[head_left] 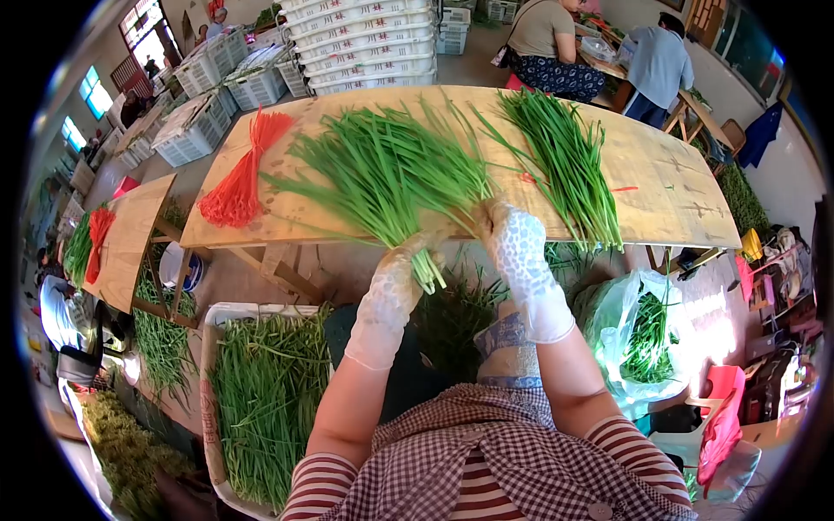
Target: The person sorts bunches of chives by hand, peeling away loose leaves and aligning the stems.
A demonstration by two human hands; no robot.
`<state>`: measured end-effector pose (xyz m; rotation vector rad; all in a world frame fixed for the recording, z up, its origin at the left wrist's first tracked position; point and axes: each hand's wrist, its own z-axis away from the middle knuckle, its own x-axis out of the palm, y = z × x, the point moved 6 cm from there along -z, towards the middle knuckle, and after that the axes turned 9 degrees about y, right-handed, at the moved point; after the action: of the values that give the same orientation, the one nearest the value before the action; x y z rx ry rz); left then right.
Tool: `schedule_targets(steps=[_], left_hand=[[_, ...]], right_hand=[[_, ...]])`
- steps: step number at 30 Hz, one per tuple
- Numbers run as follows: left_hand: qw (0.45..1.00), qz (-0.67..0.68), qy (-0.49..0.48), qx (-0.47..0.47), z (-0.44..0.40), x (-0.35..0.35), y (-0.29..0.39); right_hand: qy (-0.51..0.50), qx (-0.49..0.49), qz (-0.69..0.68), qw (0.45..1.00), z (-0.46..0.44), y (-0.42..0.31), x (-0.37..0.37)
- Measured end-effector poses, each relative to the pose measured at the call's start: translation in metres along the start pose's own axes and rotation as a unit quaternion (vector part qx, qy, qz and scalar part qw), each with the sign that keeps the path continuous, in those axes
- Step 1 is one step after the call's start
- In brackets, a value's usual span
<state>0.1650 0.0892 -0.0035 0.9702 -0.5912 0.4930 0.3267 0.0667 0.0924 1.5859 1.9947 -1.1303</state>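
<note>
As the left hand (410, 257) closes its fingers round a green bunch (382, 182) near the stem ends, its long axis slants away leftward over the table (673, 187); the right hand (511, 233) curls just beside, finger grip unclear.

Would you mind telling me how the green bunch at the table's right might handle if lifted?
The green bunch is probably floppy toward its far end, where thin leaves splay. It looks light, being slender stalks, and stray leaves on its left may slip out.

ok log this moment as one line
left hand: gripping green bunch | right hand: at neighbouring stalks | second bunch: on table | red ties: on table
</note>
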Motion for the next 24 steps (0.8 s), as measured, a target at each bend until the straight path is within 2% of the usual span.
schedule_targets(steps=[3,7,10,13,16,18,20,24], left_hand=[[1.0,0.008,0.004,0.025,-0.004,0.01,0.001],[0.996,-0.023,0.071,0.052,-0.01,0.008,0.001],[0.992,-0.079,0.087,0.051,-0.014,0.0,0.001],[0.989,-0.095,0.104,0.054,-0.004,0.008,0.0],[0.991,-0.084,0.095,0.045,-0.002,0.005,-0.005],[0.995,-0.068,0.071,0.03,-0.004,0.002,-0.005],[0.998,-0.049,0.041,0.012,-0.002,0.002,-0.005],[0.996,-0.027,0.07,0.044,0.003,0.003,0.003]], right_hand=[[-0.012,0.022,-0.07,0.997,0.022,-0.02,-0.011],[0.076,-0.073,-0.068,0.992,0.038,-0.035,-0.016],[0.017,-0.067,0.114,0.991,0.041,-0.027,-0.002],[0.081,-0.075,-0.002,0.994,0.025,-0.016,0.002],[0.143,-0.136,-0.036,0.98,0.019,-0.018,0.0],[0.142,-0.223,-0.008,0.965,0.02,-0.033,-0.012],[0.122,-0.248,-0.003,0.961,0.025,-0.037,-0.014],[0.072,-0.199,0.018,0.977,0.032,-0.036,-0.025]])
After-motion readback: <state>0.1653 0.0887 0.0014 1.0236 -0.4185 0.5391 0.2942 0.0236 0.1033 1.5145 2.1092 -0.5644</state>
